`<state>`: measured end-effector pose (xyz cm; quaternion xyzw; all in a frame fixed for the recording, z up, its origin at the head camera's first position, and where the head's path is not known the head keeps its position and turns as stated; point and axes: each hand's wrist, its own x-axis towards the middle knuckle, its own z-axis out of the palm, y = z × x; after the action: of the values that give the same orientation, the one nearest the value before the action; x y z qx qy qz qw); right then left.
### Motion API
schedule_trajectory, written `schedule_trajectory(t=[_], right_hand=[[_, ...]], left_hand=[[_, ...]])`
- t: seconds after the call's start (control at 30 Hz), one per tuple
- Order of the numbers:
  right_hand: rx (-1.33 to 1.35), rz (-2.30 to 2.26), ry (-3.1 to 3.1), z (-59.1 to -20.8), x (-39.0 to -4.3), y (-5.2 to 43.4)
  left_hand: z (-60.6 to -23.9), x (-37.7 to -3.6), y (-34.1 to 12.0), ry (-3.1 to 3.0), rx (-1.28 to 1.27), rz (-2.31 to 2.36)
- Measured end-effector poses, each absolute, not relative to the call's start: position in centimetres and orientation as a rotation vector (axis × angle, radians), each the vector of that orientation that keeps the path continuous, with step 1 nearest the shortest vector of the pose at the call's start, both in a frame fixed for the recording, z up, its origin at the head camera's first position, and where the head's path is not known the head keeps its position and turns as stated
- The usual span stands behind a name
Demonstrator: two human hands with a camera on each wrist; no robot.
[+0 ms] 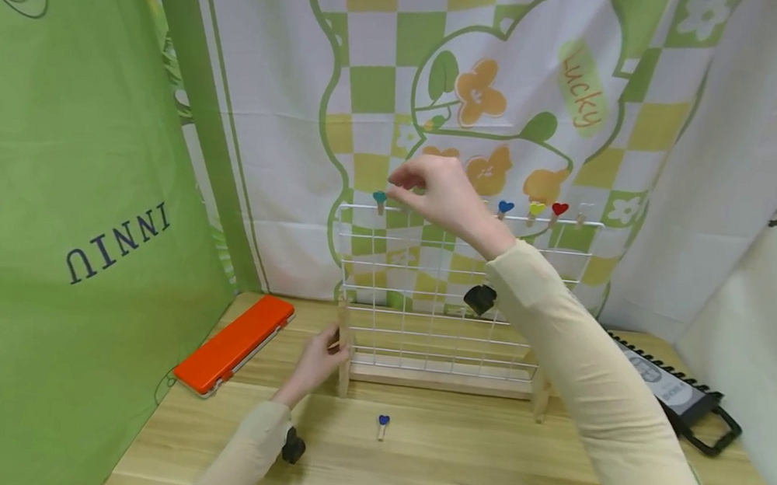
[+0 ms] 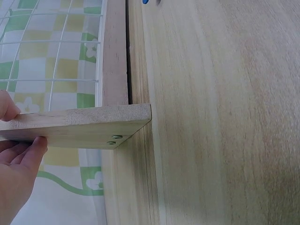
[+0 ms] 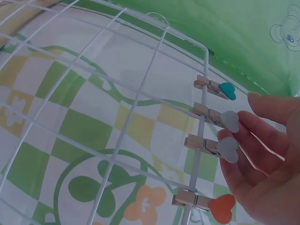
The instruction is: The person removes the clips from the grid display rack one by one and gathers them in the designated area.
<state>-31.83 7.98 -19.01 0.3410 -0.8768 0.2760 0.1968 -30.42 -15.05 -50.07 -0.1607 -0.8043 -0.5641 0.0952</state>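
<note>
My left hand (image 1: 318,361) grips the white wire rack's wooden foot (image 2: 93,126); only the right-wrist view shows my right hand (image 3: 267,164), fingers relaxed, touching two grey heart-topped wooden pegs (image 3: 224,121).

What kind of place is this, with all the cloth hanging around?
Probably a small craft or hobby corner set up indoors: a wooden table ringed by printed curtains, a wire rack with heart-topped clothes pegs clipped along its top, and an orange case.
</note>
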Motion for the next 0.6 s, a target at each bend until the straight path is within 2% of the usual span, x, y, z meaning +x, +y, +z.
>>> schedule_trajectory(t=[0.33, 0.6], right_hand=[[0.958, 0.731, -2.516, -19.4, -32.4, 6.8], [0.965, 0.744, -2.487, -19.5, -32.7, 6.3]], left_hand=[[-50.8, -30.8, -15.2, -2.371, -0.479, -1.668], [-48.5, -29.2, -14.6, -2.388, -0.466, -1.665]])
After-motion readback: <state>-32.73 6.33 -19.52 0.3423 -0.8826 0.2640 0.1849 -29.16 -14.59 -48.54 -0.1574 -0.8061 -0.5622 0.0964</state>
